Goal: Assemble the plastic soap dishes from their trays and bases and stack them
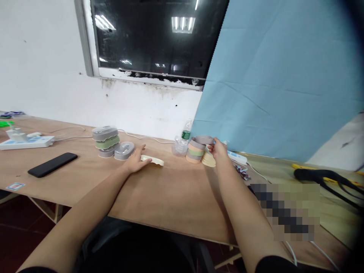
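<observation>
My left hand rests on the table with its fingers stretched out. Its thumb is at the near edge of a cream, wavy-edged shallow piece; a firm hold on it does not show. Farther right, my right hand has its fingers closed at the right side of a grey oval container part. That part is above a stack of cream pieces, close to a stack of grey, green and peach parts. Left of my left hand stand a grey lidded container and a stack of grey and green containers.
A clear bottle with a green label stands by the wall. A black phone and a white power strip lie at left. Another power strip is behind my right arm; a black strap lies far right.
</observation>
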